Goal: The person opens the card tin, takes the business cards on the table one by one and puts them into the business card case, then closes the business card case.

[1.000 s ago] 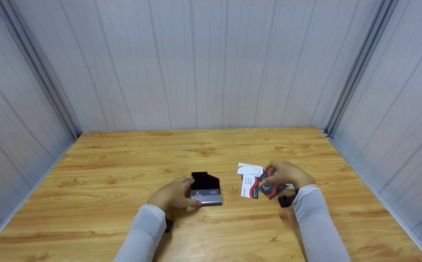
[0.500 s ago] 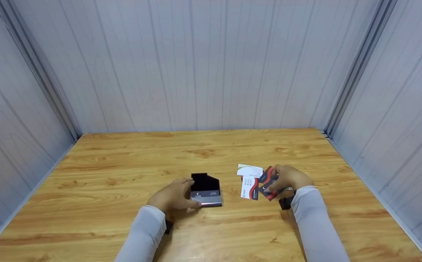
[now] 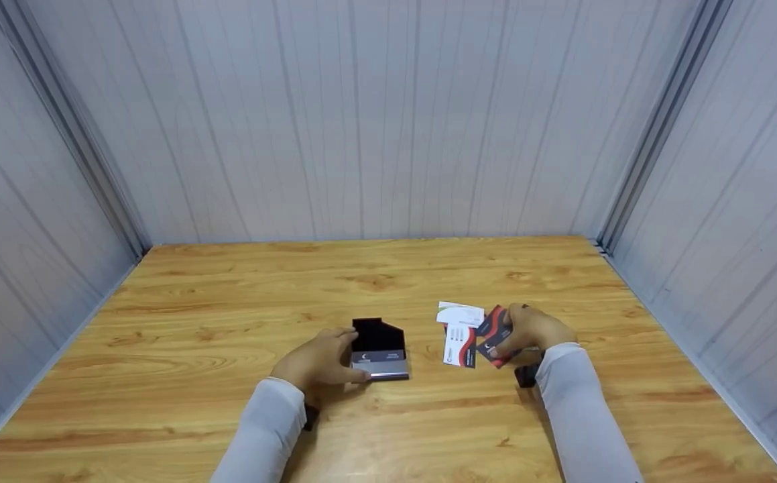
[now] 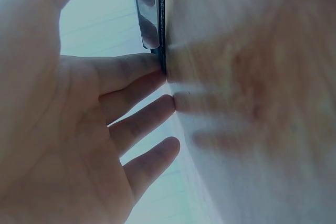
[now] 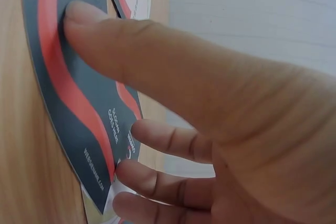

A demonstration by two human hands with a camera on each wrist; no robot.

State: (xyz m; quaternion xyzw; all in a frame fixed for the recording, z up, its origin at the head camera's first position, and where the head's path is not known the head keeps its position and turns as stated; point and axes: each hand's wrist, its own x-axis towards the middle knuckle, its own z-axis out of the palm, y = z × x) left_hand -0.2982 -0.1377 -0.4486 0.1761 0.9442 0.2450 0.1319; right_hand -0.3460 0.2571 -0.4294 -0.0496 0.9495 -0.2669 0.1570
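Note:
My left hand point(image 3: 314, 359) holds a flat business card case point(image 3: 380, 369), its thumb on the front edge and fingers along the left side. The case's black flap point(image 3: 376, 335) stands open at the back, and a dark card strip with a small logo shows above the silver front. In the left wrist view, the fingertips meet the case point(image 4: 148, 11) low at the table. My right hand point(image 3: 539, 330) pinches a dark business card point(image 5: 79, 66) with a red wave, thumb on its face and fingers at the far edge; the card looks slightly bowed.
Left of the right hand lie a white-and-red business card point(image 3: 459, 345) and a white card point(image 3: 460, 314), overlapping. Another dark card point(image 3: 492, 322) lies just behind. The wooden table point(image 3: 227, 295) meets pale panel walls point(image 3: 388, 134) at the back and sides.
My right hand has drawn slightly right and toward me, its thumb shifting over the dark card and uncovering more of the cards. My left hand and the case have stayed in place.

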